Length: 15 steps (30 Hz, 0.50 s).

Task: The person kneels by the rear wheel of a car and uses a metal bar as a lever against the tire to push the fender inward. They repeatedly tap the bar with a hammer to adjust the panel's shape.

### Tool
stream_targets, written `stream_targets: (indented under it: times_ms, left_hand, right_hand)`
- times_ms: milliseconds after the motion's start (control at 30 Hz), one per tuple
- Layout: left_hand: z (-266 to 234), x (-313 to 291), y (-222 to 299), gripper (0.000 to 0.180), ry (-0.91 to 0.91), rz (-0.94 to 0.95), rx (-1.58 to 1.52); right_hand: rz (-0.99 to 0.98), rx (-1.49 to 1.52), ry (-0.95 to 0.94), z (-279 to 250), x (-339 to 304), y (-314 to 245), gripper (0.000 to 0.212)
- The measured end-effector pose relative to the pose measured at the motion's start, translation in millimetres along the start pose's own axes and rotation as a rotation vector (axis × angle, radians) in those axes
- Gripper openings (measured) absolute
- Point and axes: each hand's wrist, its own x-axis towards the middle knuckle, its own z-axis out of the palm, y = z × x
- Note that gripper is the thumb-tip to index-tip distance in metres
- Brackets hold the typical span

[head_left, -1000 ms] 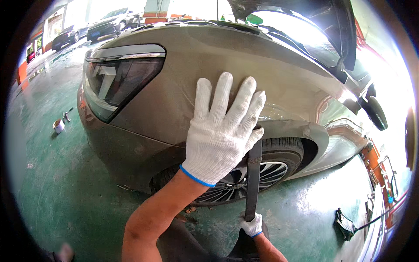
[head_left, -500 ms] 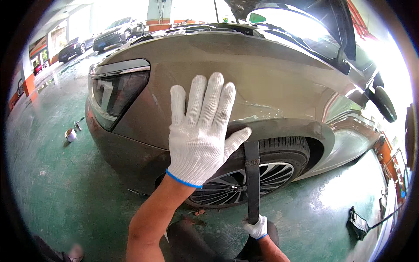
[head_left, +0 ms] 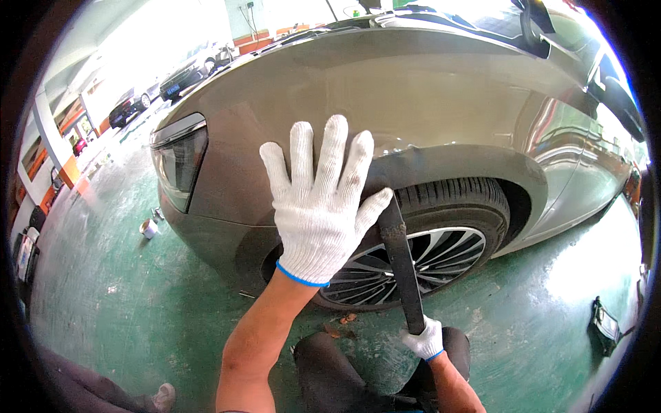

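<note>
My left hand (head_left: 320,213), in a white knit glove with a blue cuff, lies flat with spread fingers against the grey-brown fender (head_left: 441,89) of a car. In my right hand (head_left: 423,339), gloved the same way, is the lower end of a long, flat, dark pry bar (head_left: 403,275). The bar slants up in front of the wheel (head_left: 447,258); its top end is hidden at the wheel arch (head_left: 475,162), close to my left thumb. Pale chipped marks (head_left: 398,149) show just above the arch edge, right of my left fingers.
A headlight (head_left: 180,162) sits left of the fender. On the green floor (head_left: 138,296) stand a small white tub (head_left: 148,228) and, far right, a black bag (head_left: 606,327). Another person's shoe (head_left: 164,398) shows at lower left. Parked cars (head_left: 131,104) are behind.
The view has shifted, bringing the wheel and fender side nearer the middle. The pry bar leans more, its lower end further right with my right hand. My left fingers have spread wider.
</note>
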Motion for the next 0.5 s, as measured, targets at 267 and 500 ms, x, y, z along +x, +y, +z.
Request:
stream_targets:
  times_ms: [267, 500]
  left_hand:
    - [6.2, 16.6, 27.1, 0.064, 0.064, -0.048, -0.055]
    - [20.1, -101.8, 112.4, 0.043, 0.140, -0.830, -0.754]
  right_hand:
    - [0.108, 0.034, -0.033, -6.7, -2.3, -7.7, 0.026]
    - [0.099, 0.016, -0.087, -1.7, 4.3, -18.2, 0.029]
